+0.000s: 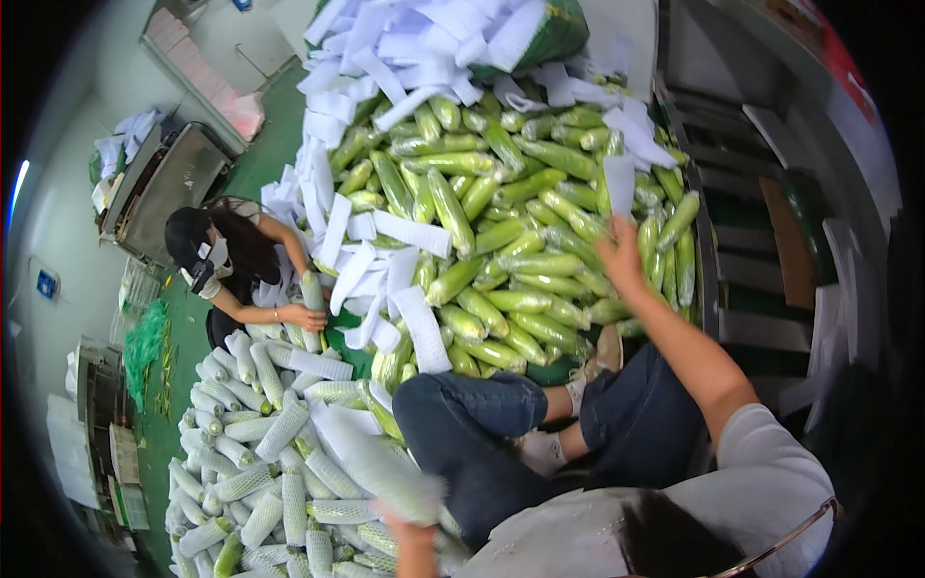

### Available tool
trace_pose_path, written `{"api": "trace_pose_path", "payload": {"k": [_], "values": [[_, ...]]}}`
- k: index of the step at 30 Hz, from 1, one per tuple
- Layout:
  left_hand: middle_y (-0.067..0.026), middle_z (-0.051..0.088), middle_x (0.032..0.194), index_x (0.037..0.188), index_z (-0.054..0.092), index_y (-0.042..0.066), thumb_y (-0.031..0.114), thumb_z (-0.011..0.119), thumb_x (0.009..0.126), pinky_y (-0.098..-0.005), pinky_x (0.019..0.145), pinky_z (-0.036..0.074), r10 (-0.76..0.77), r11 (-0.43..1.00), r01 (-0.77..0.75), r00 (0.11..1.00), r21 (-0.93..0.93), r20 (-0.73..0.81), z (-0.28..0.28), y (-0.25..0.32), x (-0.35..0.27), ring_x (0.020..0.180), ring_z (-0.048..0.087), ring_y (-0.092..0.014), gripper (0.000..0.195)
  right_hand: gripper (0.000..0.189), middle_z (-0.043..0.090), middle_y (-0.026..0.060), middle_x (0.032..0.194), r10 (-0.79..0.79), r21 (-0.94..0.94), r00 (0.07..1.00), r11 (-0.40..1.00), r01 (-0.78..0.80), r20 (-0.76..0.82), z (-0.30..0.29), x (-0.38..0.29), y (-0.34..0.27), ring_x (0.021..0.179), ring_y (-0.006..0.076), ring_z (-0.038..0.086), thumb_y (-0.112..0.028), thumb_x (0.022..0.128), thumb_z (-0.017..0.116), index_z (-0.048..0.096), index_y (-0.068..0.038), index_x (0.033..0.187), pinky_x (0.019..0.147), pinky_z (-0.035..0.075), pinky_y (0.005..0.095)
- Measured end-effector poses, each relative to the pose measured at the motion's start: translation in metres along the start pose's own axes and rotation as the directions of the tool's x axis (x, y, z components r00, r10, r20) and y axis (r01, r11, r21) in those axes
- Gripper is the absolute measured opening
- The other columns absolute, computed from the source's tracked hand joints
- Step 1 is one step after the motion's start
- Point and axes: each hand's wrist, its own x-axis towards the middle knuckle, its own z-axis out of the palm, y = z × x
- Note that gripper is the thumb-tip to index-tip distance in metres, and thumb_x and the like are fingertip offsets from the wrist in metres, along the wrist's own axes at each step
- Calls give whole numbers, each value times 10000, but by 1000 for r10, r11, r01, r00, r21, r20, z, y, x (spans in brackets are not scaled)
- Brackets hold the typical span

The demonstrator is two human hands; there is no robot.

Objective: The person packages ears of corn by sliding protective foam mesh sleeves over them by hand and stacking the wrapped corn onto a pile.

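My right hand is raised over the right part of a large heap of green corn ears in clear plastic film, its fingers closed on a white foam net sleeve. Whether an ear is inside that sleeve is unclear. At the lower left, my left hand is blurred, at the end of a long white foam-like piece, which it seems to grip. Beneath and beside it lies a pile of ears in white foam net sleeves. Loose flat sleeves lie between both piles.
A masked co-worker in a black cap sits at the left, holding a sleeved ear. A green sack spills foam sleeves at the top. A slatted metal frame stands at the right. Green netting lies on the floor.
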Motion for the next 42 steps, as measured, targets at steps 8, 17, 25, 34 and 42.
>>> {"api": "trace_pose_path", "payload": {"k": [8, 17, 25, 34, 42], "values": [[-132, 539, 1057, 1208, 429, 11, 265, 408, 886, -336, 844, 440, 913, 394, -539, 137, 744, -385, -58, 294, -108, 965, 524, -246, 410, 438, 584, 102, 1000, 150, 154, 976, 973, -174, 158, -3, 154, 67, 884, 183, 548, -158, 753, 664, 499, -25, 1137, 778, 431, 283], [-221, 241, 1388, 1350, 187, -51, 171, 611, 709, -411, 1073, 141, 96, -3, -369, 925, 930, 367, 140, -56, 79, 1299, 217, -348, 800, 409, 574, 94, 1141, -59, 432, 674, 808, -401, 736, 8, -147, -120, 1049, 148, 515, -69, 768, 557, 541, -34, 1175, 896, 400, 272], [-146, 269, 1383, 1416, 104, 87, 297, 286, 955, -331, 1042, 218, -318, 876, 293, 948, 383, 4, 143, -209, 105, 1260, 296, -250, 538, 287, 573, 6, 950, 256, 197, 223, 126, -972, 940, -60, -160, -75, 833, 96, 545, -165, 863, 524, 513, -72, 1134, 711, 435, 240], [-83, 511, 985, 1028, 444, -2, 272, 444, 937, -251, 769, 397, -257, 722, 215, 966, 658, -33, 126, -266, 107, 860, 475, -139, 289, 88, 526, 6, 850, 255, 520, 838, 687, -508, 483, -38, -172, -12, 779, 73, 483, -97, 856, 560, 516, -45, 911, 699, 395, 213], [-149, 546, 1129, 1179, 452, 2, 258, 437, 917, -405, 890, 437, -655, 753, 658, 750, 9, -96, 111, -275, 186, 1010, 548, -272, 366, 337, 574, 158, 999, 156, -313, 691, 944, 108, 706, -54, -113, 53, 818, 286, 607, -114, 763, 575, 511, -57, 1089, 688, 491, 367]]}}
